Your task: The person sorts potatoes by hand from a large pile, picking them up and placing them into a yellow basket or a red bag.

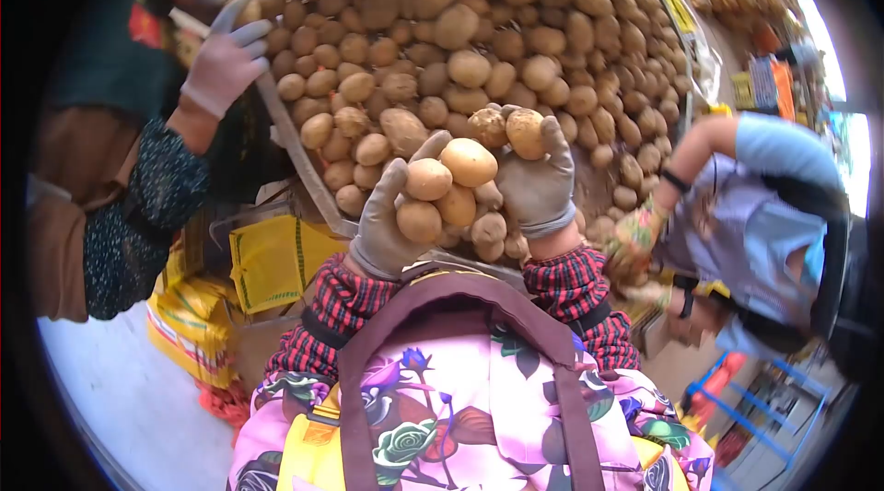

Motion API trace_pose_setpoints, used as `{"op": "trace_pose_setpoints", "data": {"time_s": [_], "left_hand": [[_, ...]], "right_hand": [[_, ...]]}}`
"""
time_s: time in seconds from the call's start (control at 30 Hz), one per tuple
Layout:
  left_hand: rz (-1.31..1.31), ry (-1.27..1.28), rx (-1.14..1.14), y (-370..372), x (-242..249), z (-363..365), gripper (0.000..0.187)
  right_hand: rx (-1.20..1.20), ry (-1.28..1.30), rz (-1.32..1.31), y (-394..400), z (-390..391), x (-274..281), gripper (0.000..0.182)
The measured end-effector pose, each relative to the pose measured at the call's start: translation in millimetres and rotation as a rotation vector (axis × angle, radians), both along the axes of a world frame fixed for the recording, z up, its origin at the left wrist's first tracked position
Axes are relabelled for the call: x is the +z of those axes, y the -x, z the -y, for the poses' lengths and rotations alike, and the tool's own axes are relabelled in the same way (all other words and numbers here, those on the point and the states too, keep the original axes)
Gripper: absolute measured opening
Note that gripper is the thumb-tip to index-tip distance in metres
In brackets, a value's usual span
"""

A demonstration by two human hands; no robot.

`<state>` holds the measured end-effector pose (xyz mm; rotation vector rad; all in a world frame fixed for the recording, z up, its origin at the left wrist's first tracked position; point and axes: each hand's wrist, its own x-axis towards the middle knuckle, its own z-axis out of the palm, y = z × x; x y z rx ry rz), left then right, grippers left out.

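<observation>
My left hand (pixel 382 226), in a grey glove, is curled around several smooth, pale potatoes (pixel 428 180) gathered in front of my chest. One larger yellowish potato (pixel 469 162) tops that bunch, beside my left fingertips. My right hand (pixel 537 192), gloved the same way, grips a round potato (pixel 526 134) at its thumb, with a rougher, knobbly potato (pixel 488 126) right against it. The fingers of my right hand are partly hidden behind these two. Both hands are over the near edge of a big potato heap (pixel 456 26).
A wooden rim (pixel 299 155) borders the heap on the left. Yellow bags (pixel 276 261) lie below it. At left, a person's gloved hands (pixel 221 67) hold a potato; at right, another person's patterned gloves (pixel 631 242) are at the heap's edge. A blue metal frame (pixel 760 408) stands lower right.
</observation>
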<state>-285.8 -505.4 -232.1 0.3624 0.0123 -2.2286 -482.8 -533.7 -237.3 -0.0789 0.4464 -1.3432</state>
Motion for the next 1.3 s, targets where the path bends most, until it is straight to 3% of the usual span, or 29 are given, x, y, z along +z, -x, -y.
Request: {"op": "trace_pose_setpoints", "data": {"time_s": [0.23,0.37,0.57,0.63,0.7,0.77,0.83,0.9,0.93,0.97,1.03,1.1,1.17,1.2,1.27,1.3], "left_hand": [[-0.020,-0.159,-0.292,58,0,-31,0.064],[0.091,-0.170,-0.367,95,-2,-56,0.061],[0.058,-0.232,-0.617,122,-24,-84,0.055],[0.067,-0.303,-0.680,136,-13,-100,0.056],[0.135,-0.302,-0.758,147,-10,-116,0.055],[0.172,-0.295,-0.834,158,-23,-117,0.055],[0.203,-0.332,-0.936,164,-35,-130,0.056],[0.494,0.421,-1.096,176,-43,-142,0.052],[0.376,0.545,-1.086,188,-21,-151,0.049],[0.319,-0.068,-1.249,205,-40,-153,0.049],[0.320,0.095,-1.464,211,-81,-173,0.054],[0.340,0.047,-1.624,236,-74,-198,0.054],[0.175,-0.058,-1.841,252,-81,-232,0.055],[0.203,-0.067,-1.815,257,-117,-227,0.055],[0.364,-0.020,-1.927,265,-119,-249,0.052],[0.375,-0.019,-1.905,265,-124,-256,0.052]], "right_hand": [[-0.391,-0.169,-0.119,29,-81,-16,0.053],[-0.464,-0.265,-0.062,62,-118,-27,0.049],[-0.648,-0.222,-0.017,89,-172,-43,0.047],[-0.617,-0.015,0.206,102,-203,-49,0.053],[-0.719,-0.087,0.169,111,-237,-54,0.057],[-0.714,-0.118,0.060,120,-258,-53,0.050],[-0.876,-0.154,-0.003,121,-311,-62,0.050],[-0.959,-0.259,0.011,111,-358,-54,0.051],[-1.055,-0.378,-0.027,100,-383,-56,0.051],[-1.107,-0.474,-0.049,96,-403,-72,0.050],[-1.251,-0.657,-0.022,73,-447,-68,0.047],[-1.326,-0.697,-0.008,49,-501,-113,0.040],[-1.380,-0.742,-0.079,35,-532,-143,0.037],[-1.376,-0.816,-0.015,37,-524,-192,0.037],[-1.361,-1.037,0.065,37,-539,-200,0.033],[-1.340,-1.029,0.064,37,-545,-200,0.033]]}}
